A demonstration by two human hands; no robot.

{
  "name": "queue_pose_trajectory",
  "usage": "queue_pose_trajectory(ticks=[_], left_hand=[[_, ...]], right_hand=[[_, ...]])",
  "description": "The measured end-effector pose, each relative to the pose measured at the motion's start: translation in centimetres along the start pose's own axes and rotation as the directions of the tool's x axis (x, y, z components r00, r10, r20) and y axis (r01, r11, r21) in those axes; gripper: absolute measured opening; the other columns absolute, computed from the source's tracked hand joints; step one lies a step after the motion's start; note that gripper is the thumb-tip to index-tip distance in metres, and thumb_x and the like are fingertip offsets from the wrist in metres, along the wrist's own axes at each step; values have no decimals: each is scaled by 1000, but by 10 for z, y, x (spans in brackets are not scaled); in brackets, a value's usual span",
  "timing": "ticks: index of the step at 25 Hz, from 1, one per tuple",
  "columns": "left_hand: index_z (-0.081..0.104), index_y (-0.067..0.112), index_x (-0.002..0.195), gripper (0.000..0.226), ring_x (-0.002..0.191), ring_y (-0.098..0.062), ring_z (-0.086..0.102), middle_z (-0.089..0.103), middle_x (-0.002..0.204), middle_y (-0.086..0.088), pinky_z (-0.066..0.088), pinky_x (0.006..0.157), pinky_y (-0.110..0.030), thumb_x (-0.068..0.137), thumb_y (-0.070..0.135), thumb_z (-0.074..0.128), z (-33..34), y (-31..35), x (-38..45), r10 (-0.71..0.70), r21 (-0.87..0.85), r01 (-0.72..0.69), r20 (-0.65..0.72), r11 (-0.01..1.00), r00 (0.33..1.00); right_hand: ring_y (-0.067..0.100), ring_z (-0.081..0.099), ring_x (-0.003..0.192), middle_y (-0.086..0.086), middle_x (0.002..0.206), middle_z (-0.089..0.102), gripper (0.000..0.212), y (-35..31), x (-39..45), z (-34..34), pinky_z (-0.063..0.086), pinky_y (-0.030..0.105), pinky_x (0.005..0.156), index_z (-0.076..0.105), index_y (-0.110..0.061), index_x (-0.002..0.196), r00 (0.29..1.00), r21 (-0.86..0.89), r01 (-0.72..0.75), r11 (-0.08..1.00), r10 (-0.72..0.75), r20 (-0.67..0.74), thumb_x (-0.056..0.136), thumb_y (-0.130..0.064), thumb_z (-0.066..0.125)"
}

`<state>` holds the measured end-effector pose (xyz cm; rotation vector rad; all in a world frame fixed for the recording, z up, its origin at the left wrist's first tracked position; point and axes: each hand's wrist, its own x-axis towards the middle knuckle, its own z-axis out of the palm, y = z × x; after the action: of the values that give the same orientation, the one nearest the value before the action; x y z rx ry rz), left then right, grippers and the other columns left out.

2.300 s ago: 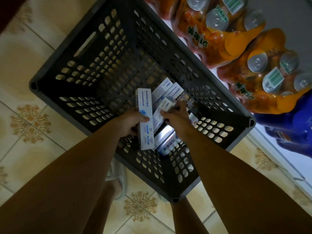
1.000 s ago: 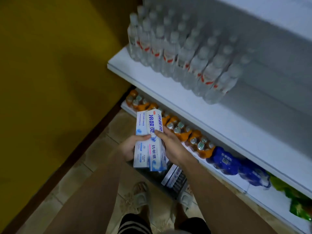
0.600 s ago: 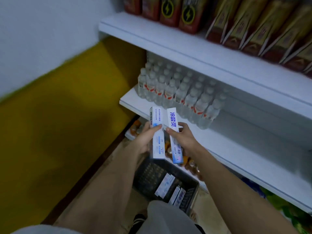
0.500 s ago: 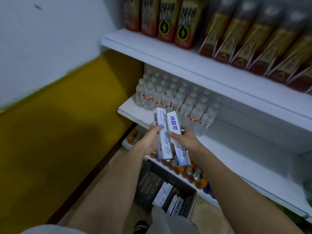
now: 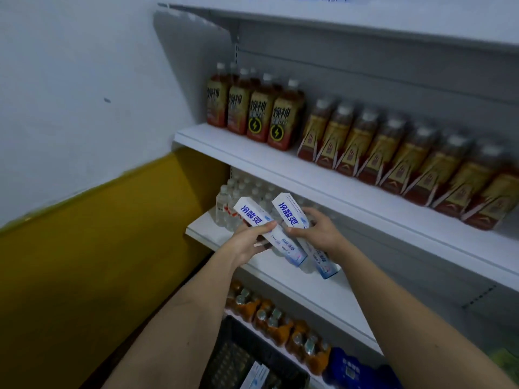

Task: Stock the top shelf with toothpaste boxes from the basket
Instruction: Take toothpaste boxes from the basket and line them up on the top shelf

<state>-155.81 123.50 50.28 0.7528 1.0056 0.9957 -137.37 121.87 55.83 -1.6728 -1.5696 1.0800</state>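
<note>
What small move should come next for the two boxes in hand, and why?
Probably raise both hands toward the top shelf. The left hand and right hand each grip a toothpaste box down in front of the water-bottle shelf, well below that top shelf.

The scene is dim and bluish, with soft, flat light and no hard glare. A grey shadow falls on the white wall [image 5: 84, 80] beside the top shelf [image 5: 365, 21] bracket. The brown bottles [image 5: 421, 158] on the right smear with motion blur, while the printed toothpaste boxes [image 5: 283, 228] stay fairly readable. Shelf edges bow and lean from wide-angle distortion. The basket [image 5: 233, 357] at the bottom sits in deep shade.
</note>
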Motion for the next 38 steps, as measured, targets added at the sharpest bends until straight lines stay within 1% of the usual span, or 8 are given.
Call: queue_pose_trajectory(ticks=[5,11,15,18,23,27,32,38], left_hand=[[55,15,94,24,97,-30,68,70,98,-12,54,89,-44,83,5,74,60,58,-30,223,-14,-226,-99,974,970],[29,27,134,61,95,-32,70,62,117,-15,60,68,-49,88,13,68,114,154,-48,371,-174,-364,9,915,929],[58,5,107,18,82,-20,74,67,106,-15,60,60,-34,93,16,61,151,237,-74,505,-260,-467,101,845,857],[60,4,100,15,96,-28,70,66,110,-17,62,73,-37,89,12,67,174,294,-91,572,-310,-519,105,796,814],[44,8,121,57,91,-35,70,62,109,-23,59,73,-48,75,2,78,200,356,-77,690,-341,-619,140,707,710],[37,18,112,66,83,-23,65,66,96,-12,57,82,-43,68,5,84,216,381,-39,692,-201,-663,151,721,706],[42,20,119,64,91,-31,70,67,102,-18,58,84,-37,73,-2,80,231,402,15,653,-35,-663,221,748,724],[44,14,112,61,92,-31,72,67,106,-20,59,83,-40,69,1,85,253,413,61,589,193,-653,302,732,749]], right_hand=[[10,62,85,-1,106,66,62,-45,-31,-91,49,27,72,57,-23,130,991,-119,120,986,-126,-42,74,-34,82],[8,65,83,-6,106,68,63,-104,-81,-198,48,26,69,57,-25,130,944,-257,229,939,-279,-177,73,-40,81],[5,67,79,-8,105,70,53,-142,-117,-252,52,25,70,62,-30,123,884,-289,334,897,-404,-234,74,-38,81],[14,68,75,-6,99,69,48,-177,-133,-285,52,25,62,60,-35,122,853,-313,359,879,-446,-273,78,-42,77],[14,63,75,-4,90,64,55,-232,-131,-333,47,25,63,57,-33,131,812,-503,257,825,-467,-351,80,-46,74],[9,60,69,-7,86,63,58,-257,-108,-362,43,23,61,57,-32,131,788,-613,108,783,-444,-427,78,-44,76],[18,63,85,-2,105,63,71,-255,-68,-386,49,32,80,51,-35,136,774,-665,-116,737,-353,-526,71,-46,77],[22,58,86,0,102,59,56,-239,-37,-395,49,34,81,52,-30,126,755,-647,-237,724,-282,-592,75,-33,77]])
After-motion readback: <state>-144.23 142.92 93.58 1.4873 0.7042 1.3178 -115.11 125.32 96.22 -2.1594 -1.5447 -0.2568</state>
